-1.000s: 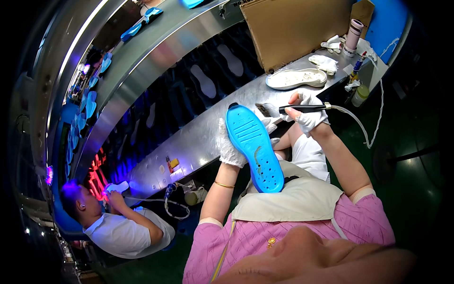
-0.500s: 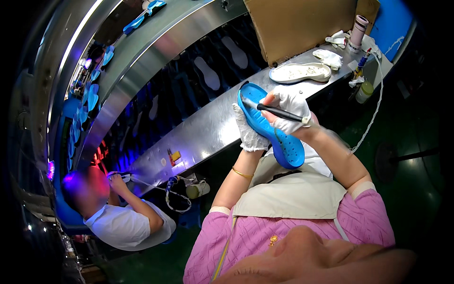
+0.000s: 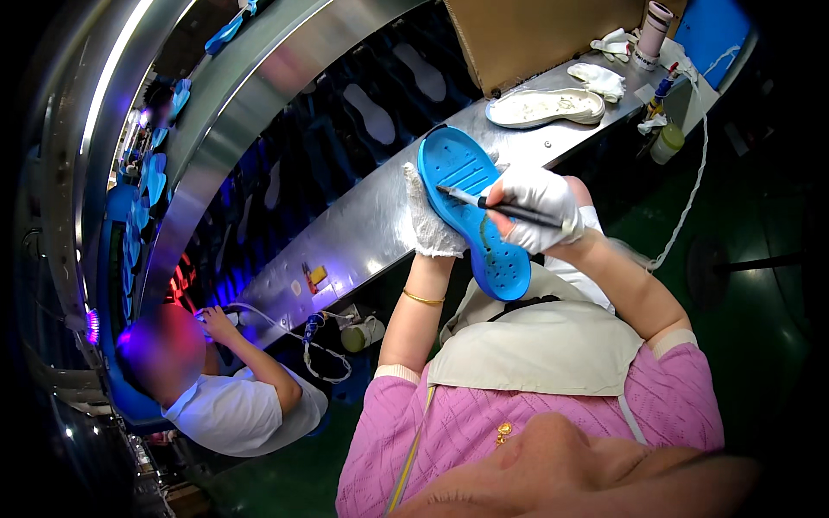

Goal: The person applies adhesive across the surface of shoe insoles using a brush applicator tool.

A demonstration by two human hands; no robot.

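Observation:
A blue shoe sole [image 3: 467, 161] is tilted up in front of me, with grooves across the forefoot and holes at the heel. My left hand [image 3: 432, 221], in a white knit glove, grips it by the left edge, the fingers partly hidden behind it. Over the sole's middle, my right hand [image 3: 537, 205] wears a white glove with bare fingertips and pinches a slim brush [image 3: 516, 210] with a black handle. Its pale tip meets the inner face of the sole near the left rim.
A metal bench [image 3: 373, 226] runs beyond my hands, bearing a white shoe sole [image 3: 546, 108], crumpled gloves [image 3: 598, 81] and a pink bottle [image 3: 654, 33]. Behind them stands a cardboard sheet [image 3: 535, 39]. A co-worker [image 3: 233, 401] sits at left beside a conveyor [image 3: 220, 102] carrying blue soles.
The sole and my left hand have shifted left and slightly up, and the sole faces me more. The brush tip has moved down from near the toe toward the middle.

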